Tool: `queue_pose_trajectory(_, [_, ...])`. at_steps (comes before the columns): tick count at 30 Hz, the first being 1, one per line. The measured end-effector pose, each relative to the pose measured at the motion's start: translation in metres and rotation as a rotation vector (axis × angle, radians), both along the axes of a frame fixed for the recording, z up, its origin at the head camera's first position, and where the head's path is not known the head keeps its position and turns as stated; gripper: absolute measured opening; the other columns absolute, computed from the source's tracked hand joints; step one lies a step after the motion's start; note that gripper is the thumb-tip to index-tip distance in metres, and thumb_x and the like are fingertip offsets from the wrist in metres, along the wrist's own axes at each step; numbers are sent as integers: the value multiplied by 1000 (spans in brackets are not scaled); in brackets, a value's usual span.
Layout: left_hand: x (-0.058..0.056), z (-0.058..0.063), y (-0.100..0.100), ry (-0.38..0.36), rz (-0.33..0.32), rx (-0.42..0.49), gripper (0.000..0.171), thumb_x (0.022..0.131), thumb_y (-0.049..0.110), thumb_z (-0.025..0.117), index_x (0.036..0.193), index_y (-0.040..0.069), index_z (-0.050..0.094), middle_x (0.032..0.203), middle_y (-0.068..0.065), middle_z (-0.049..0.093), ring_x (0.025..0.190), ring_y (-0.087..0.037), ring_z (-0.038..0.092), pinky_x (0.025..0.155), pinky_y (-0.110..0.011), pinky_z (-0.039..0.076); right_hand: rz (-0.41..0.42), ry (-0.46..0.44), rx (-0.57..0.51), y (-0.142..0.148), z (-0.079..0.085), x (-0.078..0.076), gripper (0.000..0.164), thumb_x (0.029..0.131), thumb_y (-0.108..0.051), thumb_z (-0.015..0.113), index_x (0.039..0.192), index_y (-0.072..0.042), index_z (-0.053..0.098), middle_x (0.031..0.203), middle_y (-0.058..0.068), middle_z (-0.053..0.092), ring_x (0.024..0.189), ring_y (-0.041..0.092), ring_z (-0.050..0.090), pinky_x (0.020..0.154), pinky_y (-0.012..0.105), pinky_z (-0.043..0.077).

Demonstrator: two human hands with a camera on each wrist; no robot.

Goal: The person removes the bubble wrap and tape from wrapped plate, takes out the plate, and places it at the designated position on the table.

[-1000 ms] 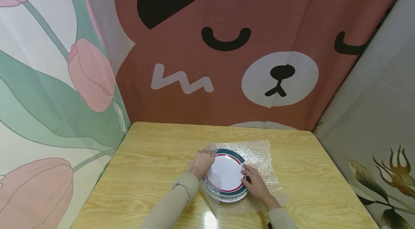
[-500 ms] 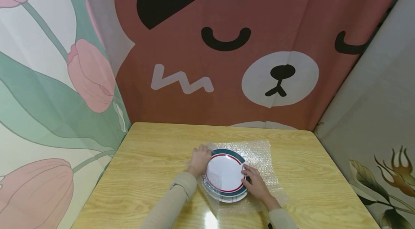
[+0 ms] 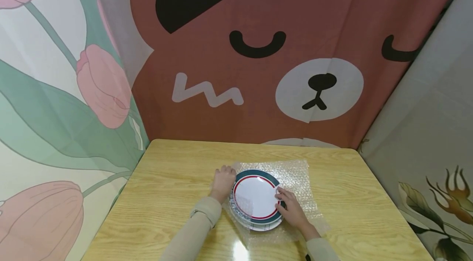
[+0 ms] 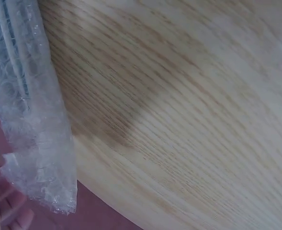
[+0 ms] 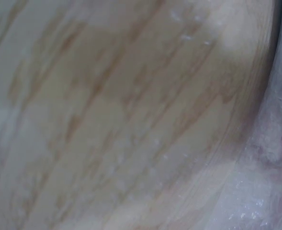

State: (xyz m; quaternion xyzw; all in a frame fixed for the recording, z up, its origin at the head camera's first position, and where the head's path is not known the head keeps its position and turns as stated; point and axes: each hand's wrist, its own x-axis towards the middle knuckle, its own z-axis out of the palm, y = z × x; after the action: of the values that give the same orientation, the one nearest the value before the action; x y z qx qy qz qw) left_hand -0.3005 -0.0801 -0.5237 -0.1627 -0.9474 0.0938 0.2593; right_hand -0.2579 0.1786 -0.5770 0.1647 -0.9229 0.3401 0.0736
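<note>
White, round, teal-and-red-bordered plate (image 3: 258, 196): over clear bubble wrap (image 3: 294, 172), presumably for cushioning.
Left hand (image 3: 223, 181): plate's ten o'clock, beside the wrap; grip unclear.
Right hand (image 3: 292, 209): three o'clock, fingers relaxed on the plate, seemingly steadying it.

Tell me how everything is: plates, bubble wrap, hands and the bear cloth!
Top plate, face up, partly covered.
Lower plate, mostly hidden beneath it.
Bubble wrap, spread out, partly lapped over the top plate.
Left hand, at the bubble wrap, grip unclear.
Right hand, resting on the top plate.
Bear cloth, hanging, lightly creased.
</note>
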Motion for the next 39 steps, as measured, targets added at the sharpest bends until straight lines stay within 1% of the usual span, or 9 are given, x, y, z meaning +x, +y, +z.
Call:
queue_pose_trajectory(6, [0, -5, -4, -12, 82, -41, 26, 84, 14, 48, 102, 1, 61, 87, -9, 51, 81, -22, 47, 64, -35, 43, 12, 48, -1, 0, 0, 0, 26, 79, -13, 64, 103, -1, 62, 126, 16, 48, 117, 35, 39, 96, 50, 33])
queue_pose_trajectory(10, [-1, -9, -8, -3, 93, -56, 30, 82, 14, 50, 106, -1, 58, 90, -10, 50, 82, -22, 45, 64, -34, 40, 13, 61, -5, 0, -2, 0, 26, 79, -12, 64, 102, -1, 62, 126, 16, 48, 117, 35, 40, 96, 49, 33])
queue_pose_trajectory(14, [-2, -14, -12, -2, 92, -52, 34, 79, 14, 55, 108, -4, 57, 94, -10, 52, 85, -23, 47, 65, -35, 41, 15, 79, -3, 0, -3, 0, 26, 78, -11, 64, 101, -1, 62, 125, 16, 49, 116, 35, 40, 95, 50, 34])
queue_pose_trajectory(19, [1, -19, -17, -5, 136, -44, 40, 82, 15, 53, 117, -4, 53, 97, -11, 54, 86, -23, 48, 66, -36, 42, 16, 72, -4, 0, -4, -1, 26, 78, -12, 65, 102, -1, 63, 126, 16, 48, 116, 35, 40, 95, 50, 34])
queue_pose_trajectory(24, [2, -21, -21, 7, 140, -7, 37, 84, 13, 46, 116, -3, 55, 92, -13, 54, 86, -25, 50, 66, -38, 42, 8, 41, -6, 0, -4, -1, 26, 79, -13, 64, 103, -2, 62, 127, 14, 47, 118, 34, 39, 97, 49, 32])
queue_pose_trajectory(29, [2, -20, -24, -2, 158, 27, 25, 81, 11, 51, 99, -4, 62, 85, -13, 55, 82, -25, 52, 65, -37, 43, -4, 20, 1, 0, -4, -2, 27, 80, -13, 64, 104, -2, 62, 129, 13, 46, 120, 33, 37, 99, 47, 31])
queue_pose_trajectory(33, [2, -19, -27, -79, 200, 82, 20, 80, 12, 54, 89, -3, 63, 82, -11, 55, 80, -24, 52, 65, -37, 43, -13, 11, 11, 0, -4, -2, 26, 80, -14, 64, 104, -3, 62, 129, 13, 46, 120, 32, 37, 99, 47, 31])
queue_pose_trajectory(36, [1, -18, -29, -208, 251, 143, 24, 83, 16, 52, 93, -4, 62, 84, -11, 54, 81, -25, 51, 68, -40, 43, -13, 13, 6, 0, -5, -2, 26, 80, -14, 64, 104, -3, 62, 129, 13, 46, 120, 32, 37, 98, 47, 32])
queue_pose_trajectory(39, [-1, -19, -31, -321, 300, 246, 32, 85, 25, 52, 96, -4, 61, 88, -11, 55, 83, -26, 51, 72, -44, 43, -6, 20, -5, 0, -5, -1, 25, 80, -13, 64, 103, -3, 62, 128, 13, 47, 119, 33, 38, 98, 47, 32])
